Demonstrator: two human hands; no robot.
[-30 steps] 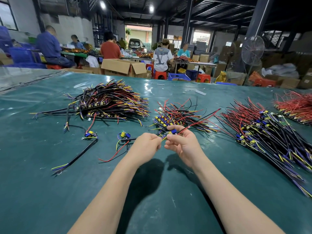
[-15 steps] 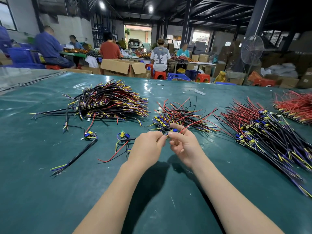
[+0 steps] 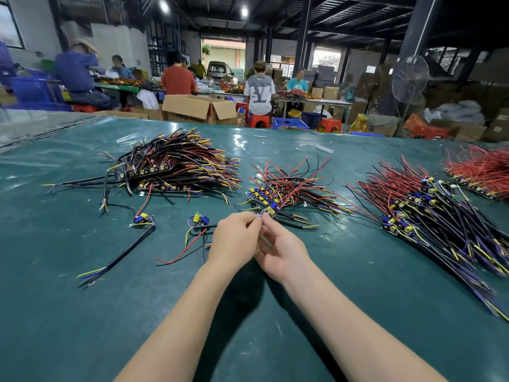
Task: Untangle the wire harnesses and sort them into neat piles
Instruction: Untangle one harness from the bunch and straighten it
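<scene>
My left hand and my right hand meet at the table's middle, fingers curled, pinching thin wires of one harness between them. Just beyond my fingertips lies a small pile of red, black and yellow harnesses. A large dark pile lies at the back left. A long pile with red and purple wires lies at the right, and a red pile at the far right. Two single harnesses lie loose: one at the left, another beside my left hand.
The green table cover spreads all round. Past its far edge stand an open cardboard box, red stools and blue crates. Several people sit at other tables. A standing fan is at the back right.
Both hands have drawn closer together and slightly toward me. The long red wire that stuck out past my right hand is no longer raised there.
</scene>
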